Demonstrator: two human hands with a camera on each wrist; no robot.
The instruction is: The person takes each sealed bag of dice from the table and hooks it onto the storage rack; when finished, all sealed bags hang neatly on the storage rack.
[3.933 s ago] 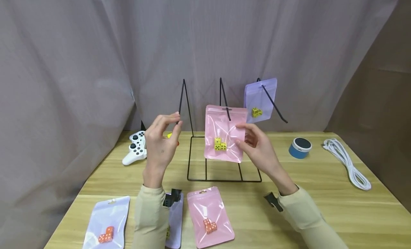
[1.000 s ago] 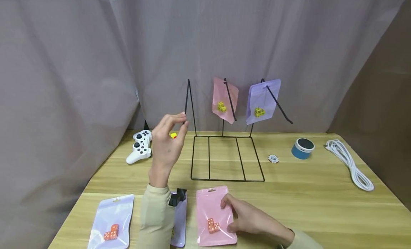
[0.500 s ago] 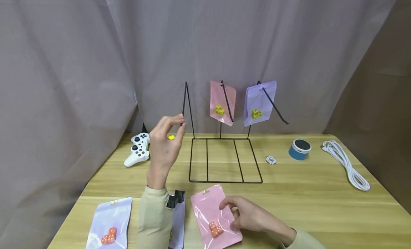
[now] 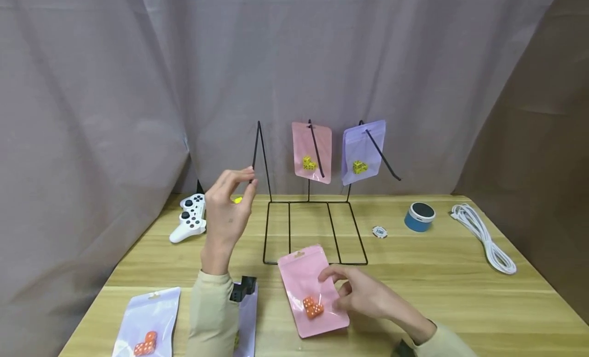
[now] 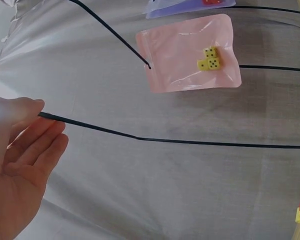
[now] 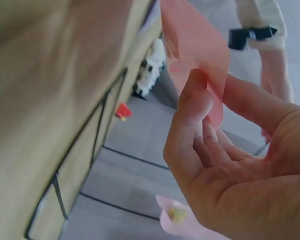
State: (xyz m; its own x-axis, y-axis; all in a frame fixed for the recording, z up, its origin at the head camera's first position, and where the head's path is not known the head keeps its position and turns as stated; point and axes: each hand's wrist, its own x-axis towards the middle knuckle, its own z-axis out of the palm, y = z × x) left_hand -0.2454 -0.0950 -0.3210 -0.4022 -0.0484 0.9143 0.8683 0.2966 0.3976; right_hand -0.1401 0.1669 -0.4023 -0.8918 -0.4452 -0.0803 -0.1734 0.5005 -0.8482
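My left hand (image 4: pixel 226 219) pinches the tip of the left prong (image 5: pixel 90 126) of a black wire display rack (image 4: pixel 317 263); nothing hangs on that prong. With thumb and fingers, my right hand (image 4: pixel 368 295) grips the right edge of a pink zip pouch (image 4: pixel 299 277) holding orange dice. That pouch is tilted in front of the rack, its hang hole at the top. On the middle prong hangs another pink pouch (image 4: pixel 301 147) with yellow dice. Purple pouches (image 4: pixel 356 148) hang on the right prong, yellow dice showing in the front one.
A lavender pouch (image 4: pixel 147 316) with orange dice lies at the front left. My left sleeve partly covers a purple pouch (image 4: pixel 248 316). Farther out are a white game controller (image 4: pixel 190 216), a poker chip (image 4: pixel 379 231), a blue speaker (image 4: pixel 416 224) and a coiled white cable (image 4: pixel 483 239).
The pink pouch with yellow dice slid back along the middle prong and was let go. My right hand took hold of the orange-dice pink pouch and moved it toward the rack. My left hand stayed.
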